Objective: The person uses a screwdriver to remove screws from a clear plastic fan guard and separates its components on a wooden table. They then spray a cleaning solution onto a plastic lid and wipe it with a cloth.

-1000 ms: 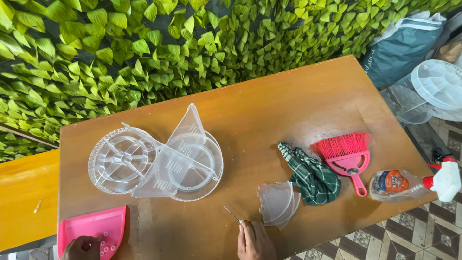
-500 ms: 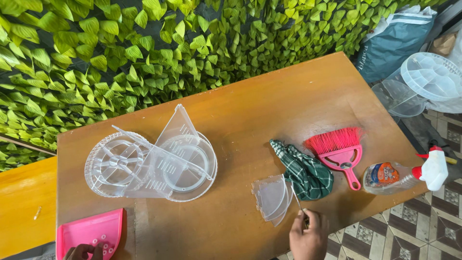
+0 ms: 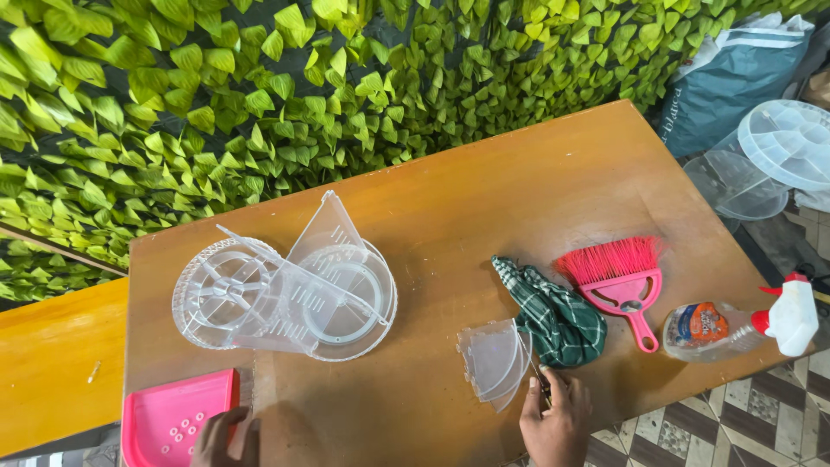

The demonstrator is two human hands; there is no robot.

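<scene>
- My right hand (image 3: 555,421) has slid along the surface's (image 3: 484,199) near edge; fingers now pinch by the clear wedges (image 3: 494,361)
- My left hand (image 3: 226,438) still grips the pink dustpan (image 3: 173,419)

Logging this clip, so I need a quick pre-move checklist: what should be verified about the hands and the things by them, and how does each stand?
1. Right hand at the clear wedges: ok, fingertips beside them.
2. Right hand holding something thin: cannot tell what.
3. Left hand on the pink dustpan: ok, at its near edge.
4. Wedges fully on the table: ok.
5. Green cloth clear of the wedges: not ok, it lies against them.
6. Spray bottle stable: not ok, lying at the table's edge.
</scene>
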